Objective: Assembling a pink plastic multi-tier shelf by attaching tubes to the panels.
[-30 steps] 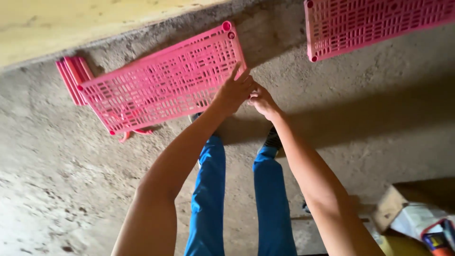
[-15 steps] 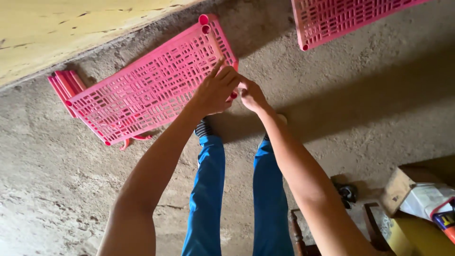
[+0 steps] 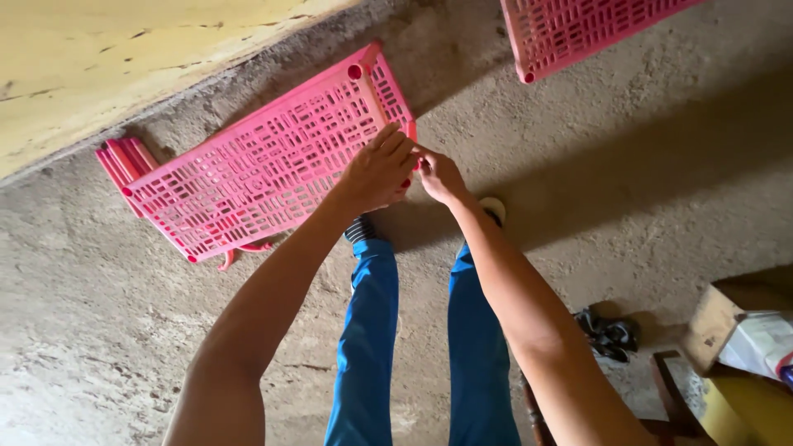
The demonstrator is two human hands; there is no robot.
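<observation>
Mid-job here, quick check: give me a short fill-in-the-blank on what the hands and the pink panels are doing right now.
1. Both hands meet at one ____ of the nearer pink panel.
2. The left hand lies flat on that panel, which is perforated like a ____.
3. A second pink panel lies farther off on the ____ floor.
4. The right hand is at the panel's edge, above legs in ____ trousers.

Missing words: corner; grid; concrete; blue

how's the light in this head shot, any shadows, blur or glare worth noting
Head view: soft, dim daylight, no glare; a broad shadow band crosses the rough concrete floor right of the hands. The pink slotted plastic panel under the left hand is sharp; the right hand too; forearms near the lens look stretched.
</observation>
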